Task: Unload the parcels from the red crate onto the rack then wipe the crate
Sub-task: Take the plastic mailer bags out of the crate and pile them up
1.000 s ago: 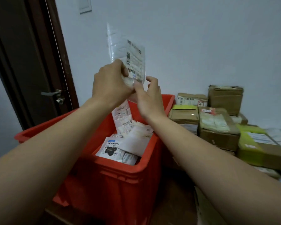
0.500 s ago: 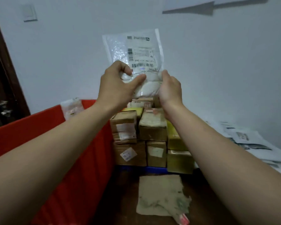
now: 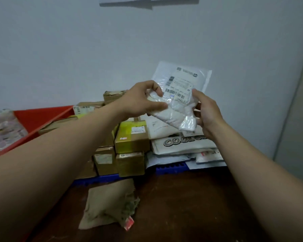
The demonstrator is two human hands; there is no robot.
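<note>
I hold a clear plastic parcel bag (image 3: 180, 95) with a barcode label and white contents in both hands, above a pile of flat mailers (image 3: 180, 144). My left hand (image 3: 143, 100) grips its left side, thumb under and fingers over. On the parcel's right edge, my right hand (image 3: 205, 112) has its fingers curled round it. The red crate (image 3: 37, 121) shows only a corner at the far left, with a labelled parcel (image 3: 5, 130) leaning inside it.
Brown and yellow-taped cardboard boxes (image 3: 131, 138) are stacked on a blue rack base (image 3: 170, 167) against the white wall. A crumpled brown paper piece (image 3: 108, 205) lies on the dark wooden floor in front. A grey wall edge rises at the right.
The view has swung right, away from the crate. Both hands have carried the plastic parcel from over the boxes to over the flat mailers, tilting it lower.
</note>
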